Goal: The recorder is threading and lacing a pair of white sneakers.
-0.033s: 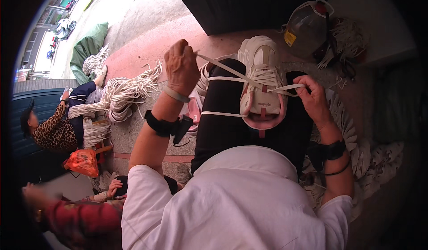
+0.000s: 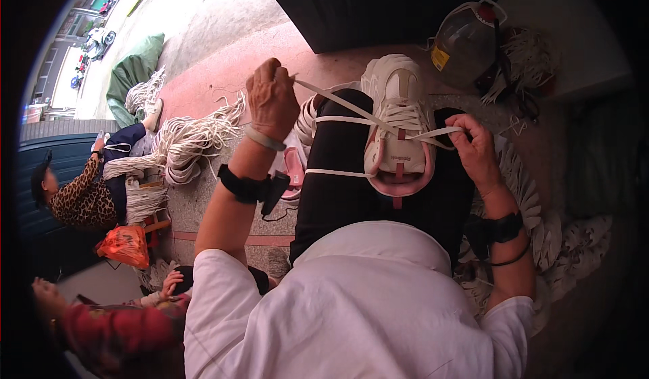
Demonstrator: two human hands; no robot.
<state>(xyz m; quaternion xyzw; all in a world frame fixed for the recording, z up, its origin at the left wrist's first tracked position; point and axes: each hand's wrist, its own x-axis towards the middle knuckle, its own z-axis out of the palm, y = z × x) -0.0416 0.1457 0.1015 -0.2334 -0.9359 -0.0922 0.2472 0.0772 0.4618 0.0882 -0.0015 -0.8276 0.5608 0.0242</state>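
Observation:
A cream and pink sneaker lies across my black-trousered thighs, its toe pointing away and its heel opening toward me. A flat white shoelace is threaded through its eyelets and crosses over the tongue. My left hand is raised to the left of the shoe, fingers pinched on one lace end, which runs taut down to the eyelets. Close by the shoe's right side, my right hand pinches the other end between thumb and fingers. Two white bands stretch over my left thigh beside the shoe.
Bundles of white laces and a pink shoe lie at left. A person in a leopard-print top sits beyond. A red sleeve is near my left elbow. At right are a large clear bottle and pale piled pieces.
My left hand has shifted slightly left with its lace end. The red-sleeved arm beside me has moved a little. The sneaker and my right hand look nearly still.

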